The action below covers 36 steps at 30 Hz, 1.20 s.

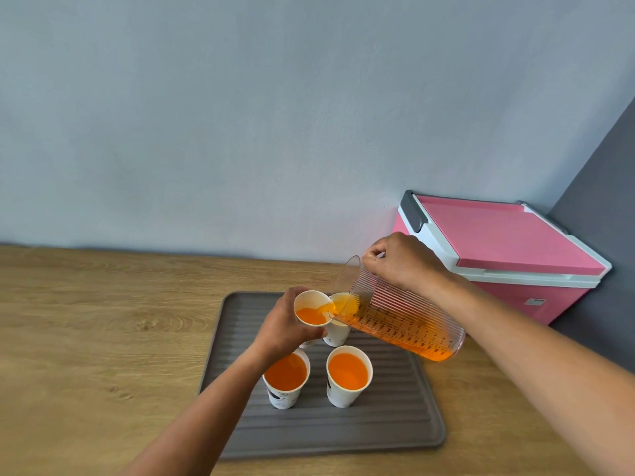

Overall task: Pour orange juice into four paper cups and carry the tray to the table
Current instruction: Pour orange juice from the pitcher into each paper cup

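Ribbed clear pitcher [405,321]: black graduation marks, unreadable; cups' [285,379] print illegible.

Pitcher [398,321] hides far-right cup [338,333]; cooler label [533,301] unreadable

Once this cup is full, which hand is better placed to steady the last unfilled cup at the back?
Probably the left hand: it already grips the cup being filled, right beside the back cup. The right hand is occupied tilting the pitcher.

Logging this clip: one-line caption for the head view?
Right hand tilts ribbed pitcher, pouring orange juice into paper cup held by left hand over grey tray.
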Each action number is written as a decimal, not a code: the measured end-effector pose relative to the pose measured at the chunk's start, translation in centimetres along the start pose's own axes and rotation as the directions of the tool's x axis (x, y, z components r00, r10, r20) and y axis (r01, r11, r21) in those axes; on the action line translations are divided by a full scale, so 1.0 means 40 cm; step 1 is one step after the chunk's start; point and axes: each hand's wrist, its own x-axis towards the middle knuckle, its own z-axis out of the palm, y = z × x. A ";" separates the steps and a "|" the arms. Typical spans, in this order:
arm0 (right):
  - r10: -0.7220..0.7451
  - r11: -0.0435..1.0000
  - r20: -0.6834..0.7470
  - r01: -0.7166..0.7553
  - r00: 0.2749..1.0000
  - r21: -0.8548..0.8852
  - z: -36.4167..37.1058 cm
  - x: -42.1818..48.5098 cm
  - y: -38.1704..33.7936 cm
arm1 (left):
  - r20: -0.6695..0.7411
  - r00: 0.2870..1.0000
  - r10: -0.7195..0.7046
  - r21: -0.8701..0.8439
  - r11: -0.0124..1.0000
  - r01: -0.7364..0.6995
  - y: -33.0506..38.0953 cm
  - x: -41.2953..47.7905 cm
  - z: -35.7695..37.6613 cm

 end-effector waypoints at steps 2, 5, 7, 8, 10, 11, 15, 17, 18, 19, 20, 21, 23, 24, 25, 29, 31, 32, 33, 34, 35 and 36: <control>0.001 1.000 0.001 -0.001 1.000 -0.005 0.000 0.001 -0.003 | -0.001 1.000 -0.002 -0.001 1.000 0.002 0.001 0.000 0.000; 0.006 1.000 -0.001 -0.006 1.000 -0.011 0.001 0.003 -0.003 | 0.000 1.000 -0.005 0.005 1.000 0.005 0.001 0.001 0.000; 0.013 1.000 -0.001 -0.013 1.000 -0.013 0.001 0.004 -0.002 | -0.002 1.000 -0.006 0.010 1.000 0.006 0.000 0.001 -0.001; 0.016 1.000 0.003 -0.016 1.000 -0.010 0.001 0.004 -0.002 | -0.003 1.000 -0.007 0.011 1.000 0.007 0.000 0.001 -0.001; 0.021 1.000 0.013 -0.021 1.000 -0.006 0.003 0.006 -0.002 | -0.005 1.000 -0.006 0.011 1.000 0.006 0.000 0.001 -0.001; 0.025 1.000 0.015 -0.025 1.000 -0.004 0.003 0.006 -0.002 | -0.004 1.000 -0.003 0.010 1.000 0.003 0.000 0.001 -0.002; 0.050 0.999 0.006 -0.050 0.999 0.005 0.004 0.006 -0.002 | -0.002 1.000 -0.005 -0.016 1.000 0.005 0.001 -0.001 -0.005; 0.055 0.998 0.010 -0.055 0.998 0.010 0.004 0.007 -0.002 | -0.002 1.000 -0.005 -0.022 1.000 0.004 0.000 -0.001 -0.005; 0.056 0.998 0.010 -0.056 0.998 0.012 0.004 0.007 -0.002 | -0.002 1.000 -0.005 -0.024 1.000 0.005 -0.001 -0.001 -0.005; 0.057 0.998 0.011 -0.057 0.998 0.014 0.005 0.008 -0.002 | -0.001 1.000 -0.005 -0.025 1.000 0.005 -0.002 -0.001 -0.005; 0.056 0.998 0.010 -0.057 0.998 0.016 0.005 0.009 -0.002 | -0.001 1.000 -0.005 -0.026 1.000 0.005 -0.002 -0.001 -0.004; 0.056 0.998 0.010 -0.056 0.998 0.016 0.005 0.010 -0.002 | -0.002 1.000 -0.004 -0.027 1.000 0.004 -0.001 -0.002 -0.004; 0.056 0.998 0.011 -0.056 0.998 0.010 0.005 0.011 -0.003 | -0.001 1.000 -0.003 -0.029 1.000 0.003 0.000 -0.002 -0.004; 0.054 0.999 0.010 -0.054 0.998 0.006 0.005 0.011 -0.004 | -0.001 1.000 -0.005 -0.030 1.000 0.005 0.000 -0.002 -0.004; 0.051 0.999 0.008 -0.051 0.999 0.006 0.005 0.011 -0.004 | 0.001 1.000 -0.008 -0.031 0.999 0.008 0.000 -0.002 -0.004; 0.046 0.999 0.006 -0.046 0.999 0.016 0.003 0.009 -0.005 | 0.009 1.000 -0.013 -0.045 0.999 0.013 -0.001 -0.001 -0.004; 0.045 0.999 0.005 -0.045 0.999 0.013 0.002 0.007 -0.005 | 0.012 1.000 -0.013 -0.048 0.999 0.013 -0.001 -0.002 -0.004; 0.045 0.999 0.006 -0.045 0.999 0.013 0.002 0.008 -0.005 | 0.012 1.000 -0.014 -0.049 0.999 0.015 -0.001 -0.002 -0.005; 0.043 0.999 0.006 -0.043 0.999 0.014 0.003 0.007 -0.004 | 0.013 1.000 -0.015 -0.051 0.999 0.015 -0.001 -0.003 -0.005; 0.042 0.999 0.008 -0.043 0.999 0.015 0.003 0.008 -0.004 | 0.014 1.000 -0.015 -0.053 0.998 0.016 -0.001 -0.003 -0.004; 0.041 0.999 0.009 -0.041 0.999 0.015 0.004 0.007 -0.005 | 0.015 1.000 -0.014 -0.052 0.999 0.015 -0.001 -0.004 -0.004; 0.040 0.999 0.009 -0.040 0.999 0.014 0.004 0.007 -0.005 | 0.016 1.000 -0.013 -0.051 0.999 0.014 -0.001 -0.005 -0.003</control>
